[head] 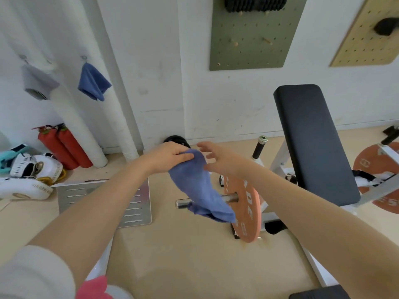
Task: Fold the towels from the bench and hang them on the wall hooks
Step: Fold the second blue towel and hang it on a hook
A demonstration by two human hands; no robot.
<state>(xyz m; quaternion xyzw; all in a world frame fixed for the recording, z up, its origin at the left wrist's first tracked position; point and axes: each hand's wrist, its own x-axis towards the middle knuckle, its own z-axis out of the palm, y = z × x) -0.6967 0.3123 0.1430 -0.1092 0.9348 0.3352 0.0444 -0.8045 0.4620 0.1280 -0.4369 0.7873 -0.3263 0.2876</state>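
The blue towel (200, 186) hangs in mid-air in front of the bench (313, 143), pinched at its top edge by the left hand (170, 155) so gravity straightens it; the right hand (218, 158), fingers spread and empty, reaches for that edge, likely to fold it; two towels already hang on the wall hooks (84, 58)

The pink cloth (92, 287) at the bottom is cut off by the picture's edge, and so is the black ribbed thing (255, 4) on top of the green board with holes (254, 35). The blue towel (199, 186) in the left hand (170, 155) hides part of the shiny metal bar (230, 198) and some letters on the orange weight plate (246, 210). The grey towel (37, 82) on the wall looks blurry, and its metal hook (23, 57) is too small to see well.
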